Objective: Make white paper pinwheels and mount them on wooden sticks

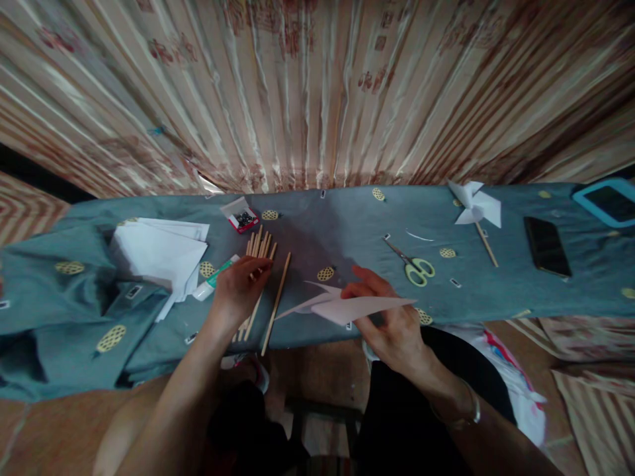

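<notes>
My right hand grips a white paper pinwheel, its cut blades pointing left and right above the table's front edge. My left hand hovers over a bundle of thin wooden sticks, thumb and fingers drawn together; whatever is in them is too small to make out. One separate stick lies just right of the bundle. Beyond the sticks stands a small open red box of pins. A white and green glue tube lies partly behind my left hand.
White paper sheets are stacked at the left. Green-handled scissors and a paper strip lie right of the middle. Farther right are a pinwheel on a stick, a black phone and a blue-framed device. A curtain hangs behind.
</notes>
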